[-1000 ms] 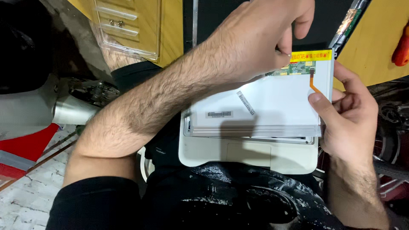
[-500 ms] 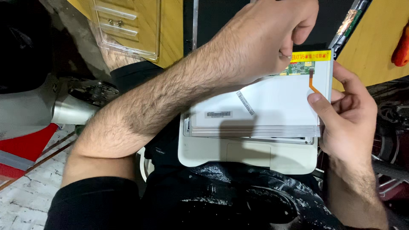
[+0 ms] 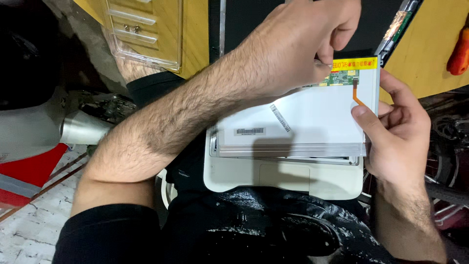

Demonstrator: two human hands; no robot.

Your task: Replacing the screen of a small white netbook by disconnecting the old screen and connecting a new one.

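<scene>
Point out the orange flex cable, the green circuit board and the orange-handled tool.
orange flex cable (image 3: 358, 96): head view, on its bend.
green circuit board (image 3: 346, 77): head view, exposed strip.
orange-handled tool (image 3: 459, 54): head view, handle.

screen panel (image 3: 312, 120): matt white backing | laptop base (image 3: 283, 178): smooth white plastic | box (image 3: 146, 29): clear glossy plastic

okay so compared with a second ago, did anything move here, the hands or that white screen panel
Hardly anything moved. The left hand stays curled over the top edge of the white panel by the green circuit strip; at most it shifted very slightly. The right hand keeps its grip on the panel's right edge, thumb on the back. Nothing was picked up or let go. The panel still lies on the white laptop base, same place.
</scene>
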